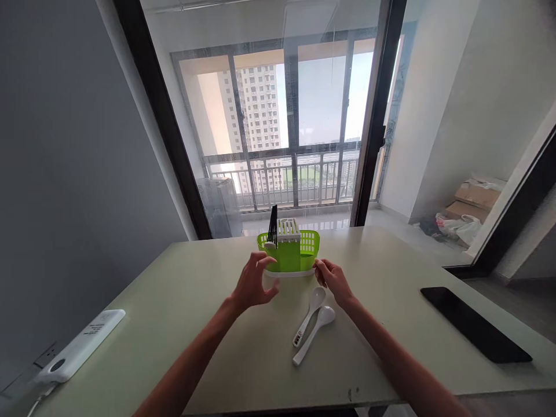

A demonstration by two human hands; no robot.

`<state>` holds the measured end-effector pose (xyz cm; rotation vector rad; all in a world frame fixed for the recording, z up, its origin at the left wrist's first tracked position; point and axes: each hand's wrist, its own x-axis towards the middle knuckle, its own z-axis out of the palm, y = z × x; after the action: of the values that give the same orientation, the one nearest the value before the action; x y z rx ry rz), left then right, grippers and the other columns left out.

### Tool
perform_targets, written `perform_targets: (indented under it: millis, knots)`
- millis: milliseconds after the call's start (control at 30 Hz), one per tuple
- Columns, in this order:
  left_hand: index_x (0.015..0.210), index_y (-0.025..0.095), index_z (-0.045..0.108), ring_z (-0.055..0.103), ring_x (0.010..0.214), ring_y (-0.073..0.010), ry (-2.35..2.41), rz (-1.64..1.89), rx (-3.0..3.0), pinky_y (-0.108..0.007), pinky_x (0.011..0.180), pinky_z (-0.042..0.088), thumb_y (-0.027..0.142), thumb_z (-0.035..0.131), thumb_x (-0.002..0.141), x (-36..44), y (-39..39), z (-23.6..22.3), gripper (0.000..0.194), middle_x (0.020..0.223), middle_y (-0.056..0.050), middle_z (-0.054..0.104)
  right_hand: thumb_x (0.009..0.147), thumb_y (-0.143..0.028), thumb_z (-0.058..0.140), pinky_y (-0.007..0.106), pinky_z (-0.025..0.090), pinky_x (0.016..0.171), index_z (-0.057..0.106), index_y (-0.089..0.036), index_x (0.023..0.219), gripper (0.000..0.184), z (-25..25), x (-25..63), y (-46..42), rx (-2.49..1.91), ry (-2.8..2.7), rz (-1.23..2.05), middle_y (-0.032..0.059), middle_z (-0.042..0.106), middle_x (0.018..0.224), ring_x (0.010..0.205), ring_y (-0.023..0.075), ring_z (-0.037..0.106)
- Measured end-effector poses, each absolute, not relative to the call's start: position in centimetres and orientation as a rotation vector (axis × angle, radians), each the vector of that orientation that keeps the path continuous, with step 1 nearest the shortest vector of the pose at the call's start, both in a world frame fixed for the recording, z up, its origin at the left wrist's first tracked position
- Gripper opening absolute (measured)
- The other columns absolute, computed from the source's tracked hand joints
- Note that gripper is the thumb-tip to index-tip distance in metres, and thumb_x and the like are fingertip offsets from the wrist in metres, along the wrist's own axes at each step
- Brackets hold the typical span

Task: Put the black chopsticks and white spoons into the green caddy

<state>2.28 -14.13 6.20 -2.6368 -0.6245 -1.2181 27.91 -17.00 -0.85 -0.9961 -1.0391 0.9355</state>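
A green plastic cutlery caddy [309, 243] with a white slotted insert and a white base stands on the pale table [182, 301], with black chopsticks [273, 225] upright in its left side. My left hand [252, 284] hovers at the caddy's left front, fingers curled and apart, holding nothing. My right hand [332, 278] rests at the caddy's right front corner, fingertips touching its base. Two white spoons [313, 324] lie side by side on the table just below my right hand.
A white power bank [82, 346] with a cable lies near the table's left edge. A black phone [475, 324] lies at the right. Beyond the table's far edge are a glass sliding door, a balcony and cardboard boxes [478, 197] on the floor.
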Motion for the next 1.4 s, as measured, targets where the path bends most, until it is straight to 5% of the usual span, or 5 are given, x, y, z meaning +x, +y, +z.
perform_targets:
  millis: [133,367,667,1100,1400]
  knots:
    - [0.117,0.023,0.055,0.069,0.086,-0.0207,-0.663,-0.671,-2.904,-0.033,0.074,0.055,0.035,0.053,0.096,6.5,-17.7,3.7,0.024,0.101,-0.006,0.067,0.078,-0.071,0.065,0.025,0.027,0.042,0.061,-0.02,0.074,0.051,-1.0,28.2,-17.0,-1.014,-0.996,0.886,-0.0058,0.046,0.051,0.044,0.0105,0.037]
    - [0.131,0.015,0.054,0.069,0.106,-0.0369,-1.21,-0.179,-2.982,-0.044,0.084,0.055,0.062,0.056,0.09,13.3,-17.8,3.4,0.063,0.124,-0.021,0.066,0.078,-0.071,0.064,0.025,0.027,0.041,0.06,-0.021,0.073,0.05,-1.3,28.9,-16.7,-1.04,-0.961,0.854,-0.007,0.044,0.05,0.041,0.0097,0.034]
    - [0.109,0.017,0.073,0.07,0.105,-0.0357,-1.363,-0.036,-2.975,-0.044,0.085,0.052,0.028,0.062,0.088,15.4,-17.1,3.5,0.026,0.113,-0.019,0.073,0.077,-0.069,0.066,0.024,0.028,0.04,0.061,-0.02,0.073,0.049,-1.3,29.0,-16.6,-1.036,-0.948,0.858,-0.0058,0.046,0.051,0.042,0.0093,0.037]
    - [0.107,0.018,0.075,0.068,0.063,-0.0166,-1.24,-0.814,-3.4,-0.025,0.057,0.049,0.054,0.058,0.093,6.4,-14.9,15.6,0.042,0.076,-0.004,0.075,0.076,-0.068,0.066,0.024,0.026,0.04,0.061,-0.021,0.072,0.048,-0.9,28.8,-16.8,-1.038,-0.929,0.88,-0.0054,0.047,0.053,0.042,0.0095,0.037]
    - [0.107,0.022,0.069,0.076,0.074,-0.0169,-1.28,-1.852,-2.29,-0.027,0.071,0.058,0.042,0.061,0.095,-0.1,-12.2,20.7,0.025,0.079,0.0,0.077,0.076,-0.068,0.065,0.025,0.026,0.04,0.06,-0.021,0.073,0.048,-0.8,28.5,-16.9,-1.036,-0.935,0.878,-0.0054,0.045,0.052,0.043,0.0105,0.038]
